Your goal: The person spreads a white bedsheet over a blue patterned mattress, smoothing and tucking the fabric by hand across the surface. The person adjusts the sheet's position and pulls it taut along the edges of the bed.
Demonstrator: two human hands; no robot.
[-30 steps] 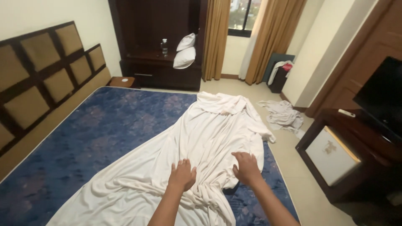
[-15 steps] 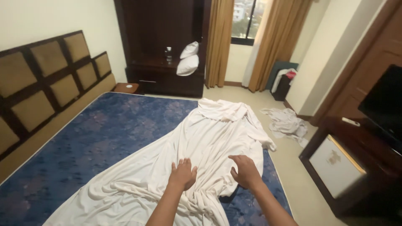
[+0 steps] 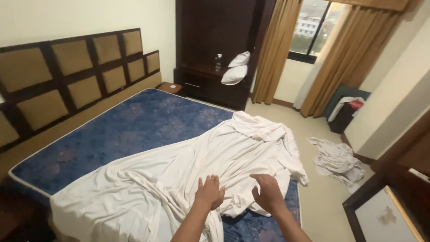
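Both of your hands rest on the crumpled white sheet (image 3: pixel 192 166) that lies diagonally across the bare blue mattress (image 3: pixel 116 130), left hand (image 3: pixel 209 192) flat with fingers lightly spread, right hand (image 3: pixel 268 192) just beside it, fingers loosely curled, pinching nothing

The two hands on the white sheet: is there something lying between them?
Nothing but sheet: in the head view only rumpled white sheet shows between the left hand and the right hand.
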